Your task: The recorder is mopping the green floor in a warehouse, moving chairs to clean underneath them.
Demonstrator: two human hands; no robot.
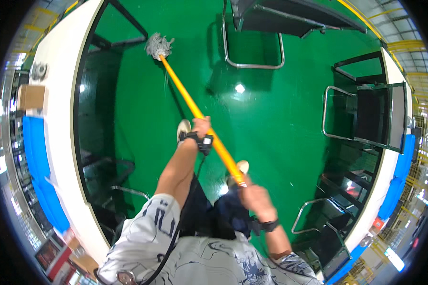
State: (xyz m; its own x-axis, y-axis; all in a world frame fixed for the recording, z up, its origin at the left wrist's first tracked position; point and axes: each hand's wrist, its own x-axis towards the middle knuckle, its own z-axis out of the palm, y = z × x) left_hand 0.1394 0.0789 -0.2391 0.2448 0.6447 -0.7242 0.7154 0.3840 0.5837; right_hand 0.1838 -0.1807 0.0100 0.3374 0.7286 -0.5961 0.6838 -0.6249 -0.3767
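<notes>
A mop with a long yellow handle (182,90) slants across the view, from its grey string head (159,46) at the far left to the handle's end near my body. The strings rest on the green floor (280,109), close to a black table leg. My left hand (202,126) is closed round the middle of the handle. Lower down, my right hand (258,199) grips the handle's near end and covers its tip. A dark band with a small device sits on my left wrist, and another dark band on my right.
A white table (62,142) with blue bins (35,147) and a cardboard box (31,97) runs along the left. Black chairs with metal frames stand at the far side (290,19) and at the right (380,116). Another white table edges the right. My shoes are beside the handle.
</notes>
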